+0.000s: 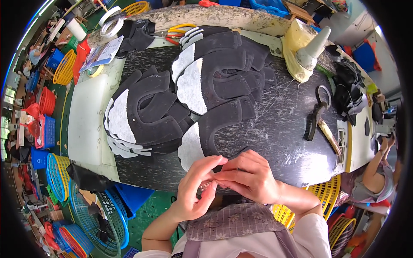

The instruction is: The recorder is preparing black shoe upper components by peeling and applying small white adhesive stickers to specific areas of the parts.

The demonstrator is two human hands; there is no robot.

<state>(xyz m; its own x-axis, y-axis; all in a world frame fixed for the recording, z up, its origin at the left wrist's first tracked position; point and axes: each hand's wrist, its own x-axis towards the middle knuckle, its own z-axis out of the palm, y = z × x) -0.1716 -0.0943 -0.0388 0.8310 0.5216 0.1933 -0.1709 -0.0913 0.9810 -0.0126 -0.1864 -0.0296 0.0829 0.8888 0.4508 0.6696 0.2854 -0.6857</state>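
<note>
My left hand (197,185) is at the table's front edge, its fingers curved and its thumb apart from the forefinger. Its fingertips meet those of my right hand (251,175), whose thumb and fingers are pinched together. Whatever lies in that pinch is too small or hidden to make out. Just beyond my hands lies a black, curved shoe-upper piece (206,129) with a white toe patch, partly covered by them. Similar black pieces with white patches lie in an overlapping stack (228,81) farther off and in another stack (144,112) to the left.
On the right lie a wooden-handled hammer (329,136) and a metal ring (323,94). A pale cone-topped pot (312,51) in yellow plastic stands behind them. White tape rolls (112,26) lie far left. Baskets (99,223) flank the table; another person (374,176) is at right.
</note>
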